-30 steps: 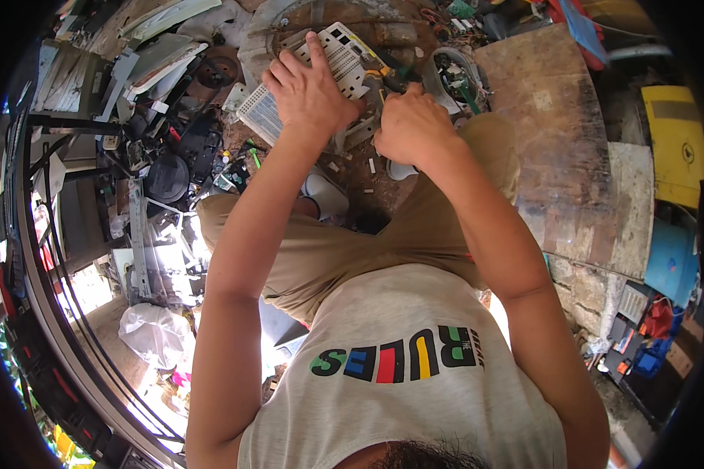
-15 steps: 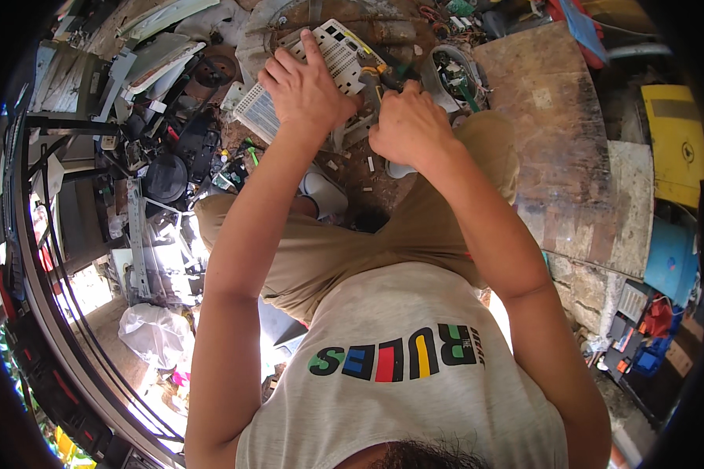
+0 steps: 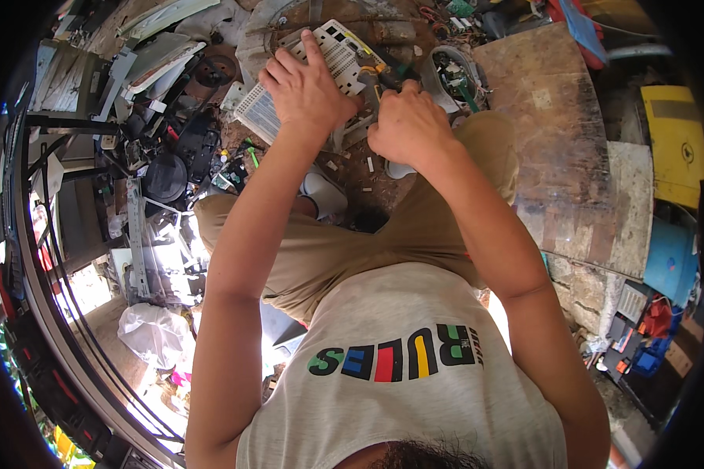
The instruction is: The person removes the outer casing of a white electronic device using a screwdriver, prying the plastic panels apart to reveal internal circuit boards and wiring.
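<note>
A white perforated casing (image 3: 258,114), rectangular with slots and a row of square cutouts, lies tilted at the top centre. My left hand (image 3: 299,86) grips it, index finger stretched toward the far edge and thumb toward its right side. My right hand (image 3: 411,121) is closed round a pair of pliers (image 3: 372,72) with orange and dark handles. The jaws sit at the casing's right edge; what they bite on is too small to make out. My right fingertips are partly hidden behind the hand.
A pale bucket (image 3: 444,92) of electronic scraps stands right of my right hand. Beyond it lies a worn wooden board (image 3: 547,117). Metal and plastic scrap (image 3: 168,176) is heaped on the left. My shoe (image 3: 322,192) rests below the casing, among small fragments on the ground.
My right hand and the pliers have shifted very slightly. The casing and my left hand stay nearly where they were.
</note>
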